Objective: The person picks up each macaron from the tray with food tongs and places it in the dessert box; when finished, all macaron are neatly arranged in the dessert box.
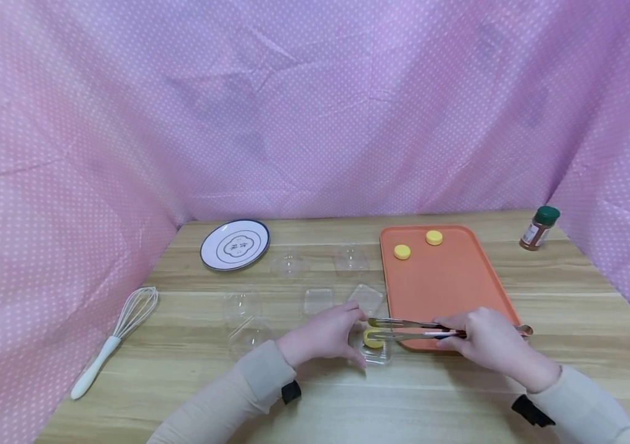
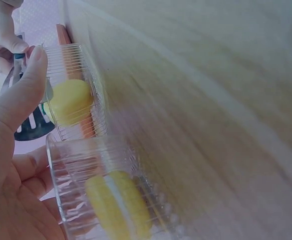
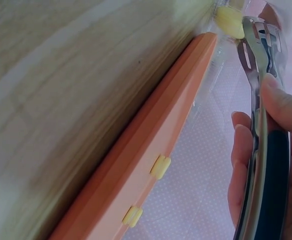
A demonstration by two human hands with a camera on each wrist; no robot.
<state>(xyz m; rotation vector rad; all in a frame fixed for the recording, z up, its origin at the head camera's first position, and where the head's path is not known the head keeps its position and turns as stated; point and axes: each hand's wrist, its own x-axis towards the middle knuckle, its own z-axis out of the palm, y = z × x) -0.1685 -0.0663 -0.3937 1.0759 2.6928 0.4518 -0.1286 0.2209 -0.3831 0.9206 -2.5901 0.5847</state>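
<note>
My left hand grips the sides of a clear plastic box, thumb and fingers spread across it. A yellow macaron sits there, between or beside the tips of metal tongs. The tongs are in my right hand, which holds them by the dark handle over the tray's near edge. Up close in the left wrist view, a second yellow macaron with a white filling shows through clear plastic; my left hand hides it from the head view. Slotted tong heads overlap the macaron in the right wrist view.
Two yellow macarons, one of them at the left, lie on the orange tray. Several clear boxes and lids stand left of it. Around them are a plate, a whisk and a spice jar.
</note>
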